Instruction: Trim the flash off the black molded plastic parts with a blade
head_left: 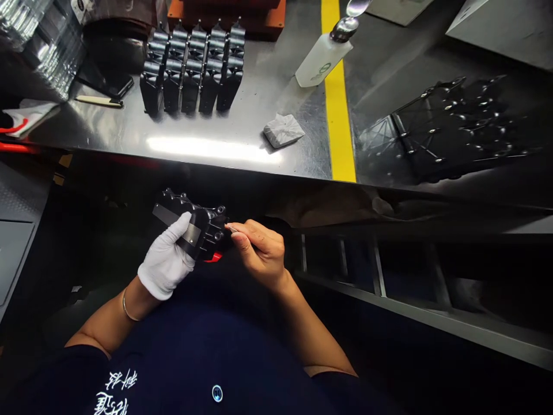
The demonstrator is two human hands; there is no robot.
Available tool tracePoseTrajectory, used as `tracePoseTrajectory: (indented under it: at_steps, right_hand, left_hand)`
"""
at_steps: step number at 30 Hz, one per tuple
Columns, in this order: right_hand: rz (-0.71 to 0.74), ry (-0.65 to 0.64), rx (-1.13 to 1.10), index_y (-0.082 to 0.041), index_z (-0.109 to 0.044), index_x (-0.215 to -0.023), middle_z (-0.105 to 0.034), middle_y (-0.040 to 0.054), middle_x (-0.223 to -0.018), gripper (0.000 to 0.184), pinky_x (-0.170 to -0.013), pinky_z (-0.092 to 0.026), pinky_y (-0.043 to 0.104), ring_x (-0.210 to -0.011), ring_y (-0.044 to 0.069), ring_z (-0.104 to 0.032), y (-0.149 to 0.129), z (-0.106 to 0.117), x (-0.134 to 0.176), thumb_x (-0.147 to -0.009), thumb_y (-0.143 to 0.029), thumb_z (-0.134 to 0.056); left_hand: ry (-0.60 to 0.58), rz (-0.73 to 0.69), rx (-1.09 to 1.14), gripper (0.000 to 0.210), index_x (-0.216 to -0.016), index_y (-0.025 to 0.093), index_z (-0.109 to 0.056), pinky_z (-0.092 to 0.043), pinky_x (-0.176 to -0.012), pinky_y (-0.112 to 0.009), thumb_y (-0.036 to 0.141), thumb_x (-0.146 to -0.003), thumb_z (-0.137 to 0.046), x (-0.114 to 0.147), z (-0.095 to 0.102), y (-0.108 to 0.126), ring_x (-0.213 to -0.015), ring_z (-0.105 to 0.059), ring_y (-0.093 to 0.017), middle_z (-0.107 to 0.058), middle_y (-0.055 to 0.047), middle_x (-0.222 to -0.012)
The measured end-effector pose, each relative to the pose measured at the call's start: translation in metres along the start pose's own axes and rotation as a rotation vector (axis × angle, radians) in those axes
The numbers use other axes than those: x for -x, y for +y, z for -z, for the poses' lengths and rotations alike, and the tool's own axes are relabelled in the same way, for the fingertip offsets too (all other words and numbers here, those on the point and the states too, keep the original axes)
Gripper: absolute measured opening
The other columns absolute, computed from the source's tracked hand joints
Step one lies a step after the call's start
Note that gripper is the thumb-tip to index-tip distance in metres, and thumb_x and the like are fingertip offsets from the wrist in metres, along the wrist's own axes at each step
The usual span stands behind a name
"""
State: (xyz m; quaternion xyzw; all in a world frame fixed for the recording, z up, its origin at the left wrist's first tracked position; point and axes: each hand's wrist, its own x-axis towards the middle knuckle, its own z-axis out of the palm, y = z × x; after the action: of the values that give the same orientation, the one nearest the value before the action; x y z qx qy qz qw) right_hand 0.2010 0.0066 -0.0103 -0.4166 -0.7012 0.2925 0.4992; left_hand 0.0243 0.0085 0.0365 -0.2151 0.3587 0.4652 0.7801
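My left hand, in a white glove, grips a black ribbed part with round bosses and a flat metallic strip along its face. The part is held above my lap, in front of the table edge. My bare right hand is at the part's right end, thumb and forefinger pinched on a small thin light-coloured piece. The piece's kind is too small to make out. Below the part, a bit of red shows.
On the metal table stand several black parts in rows, a folded grey cloth and a white bottle. A pen lies at left. Black frame-like parts lie right of the yellow stripe.
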Motion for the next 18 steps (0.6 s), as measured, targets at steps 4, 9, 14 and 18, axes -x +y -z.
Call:
tracePoseTrajectory:
  at_steps: [4, 9, 14, 18]
  right_hand:
    - [0.028, -0.008, 0.032, -0.021, -0.073, -0.094, -0.068, 0.0035, -0.067, 0.019, -0.049, -0.046, 0.027, -0.053, 0.013, -0.056, 0.0008, -0.0004, 0.0008, -0.090, -0.024, -0.055]
    - [0.048, -0.008, 0.077, -0.021, -0.073, -0.094, -0.068, 0.0040, -0.067, 0.021, -0.048, -0.046, 0.027, -0.052, 0.013, -0.055, 0.0008, 0.0016, 0.0006, -0.091, -0.025, -0.053]
    - [0.096, -0.002, 0.061, -0.020, -0.072, -0.093, -0.068, 0.0038, -0.068, 0.019, -0.048, -0.044, 0.026, -0.053, 0.013, -0.055, 0.0008, 0.0034, -0.0010, -0.091, -0.022, -0.053]
    - [0.140, 0.011, 0.058, -0.019, -0.071, -0.095, -0.069, 0.0040, -0.069, 0.017, -0.047, -0.043, 0.025, -0.053, 0.012, -0.054, 0.0016, 0.0033, -0.0021, -0.090, -0.018, -0.055]
  left_hand:
    - [0.051, -0.038, -0.008, 0.034, -0.113, 0.012, -0.066, -0.059, -0.073, -0.018, 0.016, -0.099, -0.036, 0.0016, -0.0020, -0.0022, -0.073, -0.073, -0.012, -0.075, -0.004, -0.081]
    - [0.067, -0.041, -0.033, 0.034, -0.117, 0.011, -0.064, -0.059, -0.073, -0.018, 0.016, -0.098, -0.036, 0.0022, -0.0043, -0.0042, -0.075, -0.073, -0.013, -0.075, -0.005, -0.084]
    - [0.070, -0.031, -0.055, 0.033, -0.110, 0.010, -0.066, -0.059, -0.071, -0.018, 0.016, -0.099, -0.036, 0.0010, -0.0049, -0.0058, -0.072, -0.073, -0.012, -0.075, -0.005, -0.081]
    - [0.051, -0.026, -0.068, 0.032, -0.107, 0.010, -0.068, -0.059, -0.073, -0.018, 0.015, -0.098, -0.037, 0.0011, -0.0057, -0.0071, -0.073, -0.073, -0.013, -0.075, -0.005, -0.081]
